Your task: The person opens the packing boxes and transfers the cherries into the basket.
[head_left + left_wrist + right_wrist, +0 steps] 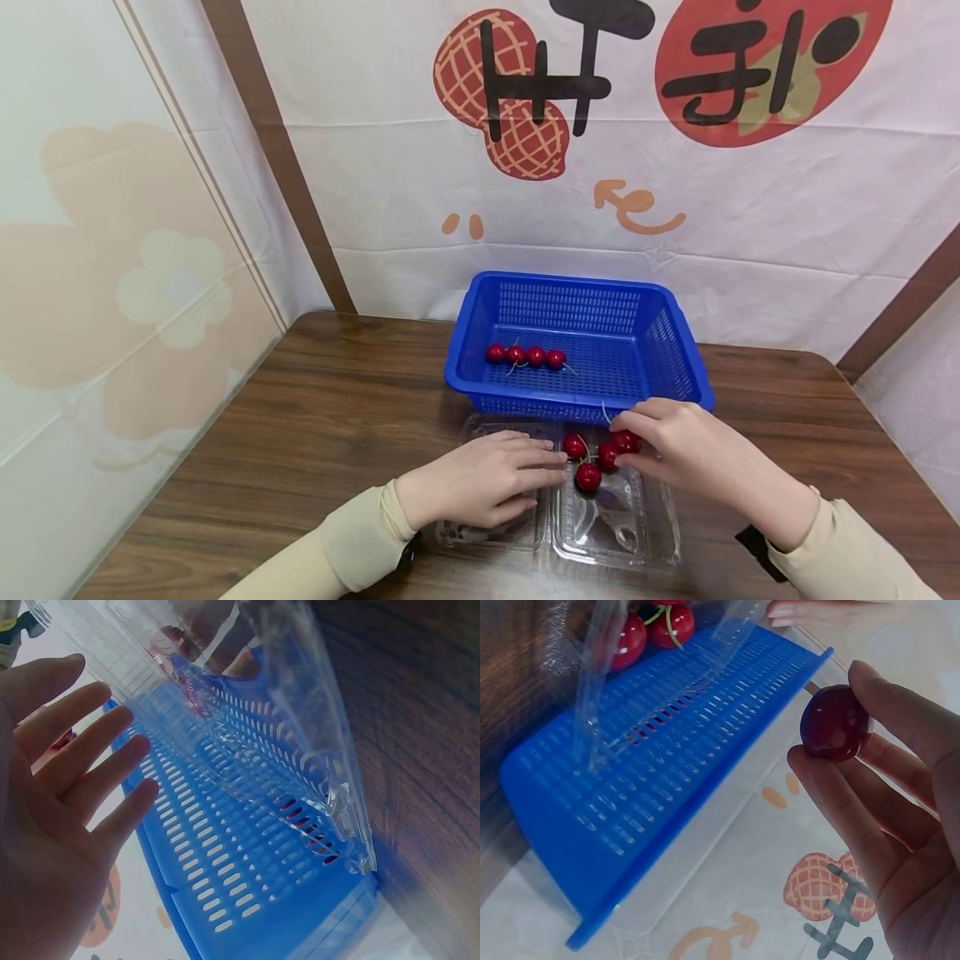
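My right hand (686, 446) pinches a dark red cherry (835, 724) between thumb and fingertips, over the near edge of the basket. Beneath it, more red cherries (588, 477) with green stems lie in the right half of a clear plastic clamshell box (600, 533). My left hand (480, 479) is spread over the box's other half, its fingers extended and fingertips close to those cherries; it grips nothing. Behind the box stands a blue slotted basket (577, 400), where several cherries (536, 357) form a row on the left side of the floor.
Everything stands on a dark wooden table (315, 425). A white printed cloth (390, 183) hangs right behind the basket, and a pale panel (112, 250) borders the table on the left.
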The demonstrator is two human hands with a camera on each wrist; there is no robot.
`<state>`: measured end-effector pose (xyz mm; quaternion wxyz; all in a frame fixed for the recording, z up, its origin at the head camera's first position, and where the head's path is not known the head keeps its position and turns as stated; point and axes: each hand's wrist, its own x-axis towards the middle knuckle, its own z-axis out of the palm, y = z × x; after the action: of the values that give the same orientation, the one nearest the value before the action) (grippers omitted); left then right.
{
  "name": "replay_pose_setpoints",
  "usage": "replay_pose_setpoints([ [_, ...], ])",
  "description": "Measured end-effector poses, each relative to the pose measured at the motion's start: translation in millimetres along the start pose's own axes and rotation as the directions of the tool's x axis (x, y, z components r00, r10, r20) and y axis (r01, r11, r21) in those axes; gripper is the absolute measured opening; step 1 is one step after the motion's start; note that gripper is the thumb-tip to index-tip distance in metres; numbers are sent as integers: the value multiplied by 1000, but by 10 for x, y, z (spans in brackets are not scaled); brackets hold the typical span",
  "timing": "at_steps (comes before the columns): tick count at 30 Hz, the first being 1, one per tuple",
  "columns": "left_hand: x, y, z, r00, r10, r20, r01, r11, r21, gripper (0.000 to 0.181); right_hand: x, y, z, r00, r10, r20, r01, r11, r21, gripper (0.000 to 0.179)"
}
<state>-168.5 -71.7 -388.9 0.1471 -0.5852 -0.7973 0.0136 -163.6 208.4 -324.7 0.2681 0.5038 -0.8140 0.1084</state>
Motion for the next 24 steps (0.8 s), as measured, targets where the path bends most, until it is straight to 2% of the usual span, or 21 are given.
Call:
replay_pose_setpoints([
  [8, -9, 6, -8, 1000, -9, 6, 9, 1000, -1, 43, 113, 71, -57, 1000, 3, 7, -3, 1000, 3, 23],
  [24, -11, 15, -32, 1000, -13, 25, 13, 1000, 0, 44, 294, 355, -40, 987, 107, 123, -103, 994, -38, 26],
])
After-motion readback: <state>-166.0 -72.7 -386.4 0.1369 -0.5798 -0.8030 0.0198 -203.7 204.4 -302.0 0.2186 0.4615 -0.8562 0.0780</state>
